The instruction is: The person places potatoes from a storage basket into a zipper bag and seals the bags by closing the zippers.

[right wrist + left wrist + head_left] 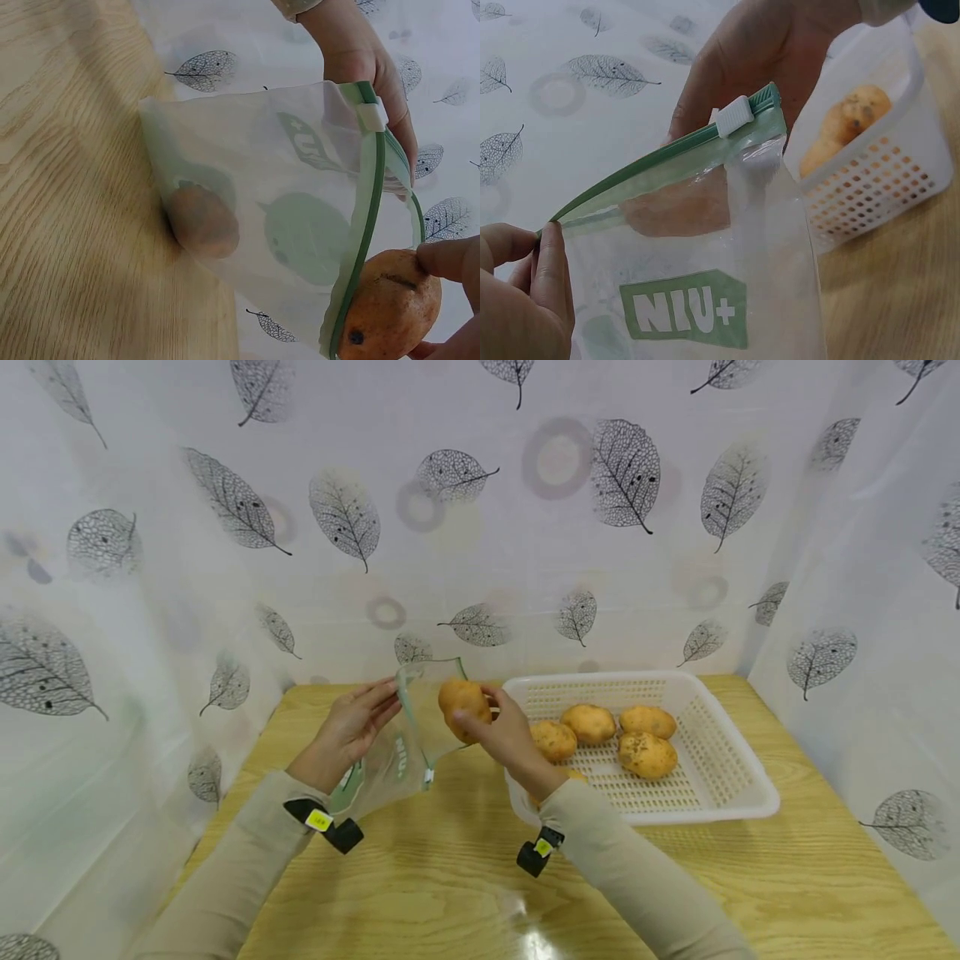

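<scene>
Left hand (348, 727) pinches the rim of the zip bag (382, 781) between thumb and fingers, apparently to spread its mouth; one potato (204, 221) lies inside. Right hand (516, 735) grips a second potato (461, 700) there, near the white basket (720, 810).

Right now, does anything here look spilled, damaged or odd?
Only small marks: in the right wrist view, the potato at the mouth of the bag has a round dark spot and a dark crease, perhaps skin blemishes. Nothing looks spilled.
</scene>
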{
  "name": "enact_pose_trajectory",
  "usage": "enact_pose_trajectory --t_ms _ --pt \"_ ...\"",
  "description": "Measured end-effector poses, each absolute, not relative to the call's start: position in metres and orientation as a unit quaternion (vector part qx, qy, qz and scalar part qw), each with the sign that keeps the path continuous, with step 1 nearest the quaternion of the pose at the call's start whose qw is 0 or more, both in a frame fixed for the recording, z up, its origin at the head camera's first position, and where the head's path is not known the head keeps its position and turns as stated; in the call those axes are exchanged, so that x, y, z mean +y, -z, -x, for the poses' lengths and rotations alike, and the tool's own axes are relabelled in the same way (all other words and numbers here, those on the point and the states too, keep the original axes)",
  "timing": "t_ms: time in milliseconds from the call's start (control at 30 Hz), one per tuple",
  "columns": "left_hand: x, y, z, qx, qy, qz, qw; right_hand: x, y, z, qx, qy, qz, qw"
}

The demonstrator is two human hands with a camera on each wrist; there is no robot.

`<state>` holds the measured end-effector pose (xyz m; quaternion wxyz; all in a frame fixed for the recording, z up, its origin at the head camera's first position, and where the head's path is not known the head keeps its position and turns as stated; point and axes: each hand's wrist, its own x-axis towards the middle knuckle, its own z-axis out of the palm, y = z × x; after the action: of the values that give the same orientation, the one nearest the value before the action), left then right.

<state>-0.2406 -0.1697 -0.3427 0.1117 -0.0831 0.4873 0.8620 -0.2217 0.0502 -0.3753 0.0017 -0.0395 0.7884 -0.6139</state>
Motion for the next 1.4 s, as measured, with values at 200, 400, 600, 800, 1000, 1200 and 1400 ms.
enact_pose_trajectory --t_ms 200,400,600,800,1000,1200,1400 --pt "-0.170 0.343 0.240 0.485 -0.863 0.082 0.114 0.048 0.379 0.221 0.803 0.595 0.031 -0.003" --pt "-0.171 0.344 0.239 0.491 -0.859 0.087 0.114 0.048 0.380 0.221 0.808 0.589 0.035 0.000" --pt "-0.171 0.343 0.238 0.493 -0.859 0.082 0.112 0.049 0.381 0.220 0.813 0.580 0.047 0.003" --pt "-0.170 0.341 0.239 0.497 -0.856 0.083 0.114 0.049 0.379 0.220 0.819 0.571 0.048 0.007" --pt "-0.172 0.338 0.239 0.492 -0.860 0.083 0.111 0.053 0.376 0.220 0.817 0.574 0.048 0.019" --pt "-0.175 0.338 0.239 0.488 -0.863 0.082 0.105 0.064 0.371 0.221 0.812 0.579 0.063 0.029" --pt "-0.176 0.338 0.239 0.482 -0.866 0.082 0.106 0.078 0.372 0.222 0.813 0.577 0.072 0.030"
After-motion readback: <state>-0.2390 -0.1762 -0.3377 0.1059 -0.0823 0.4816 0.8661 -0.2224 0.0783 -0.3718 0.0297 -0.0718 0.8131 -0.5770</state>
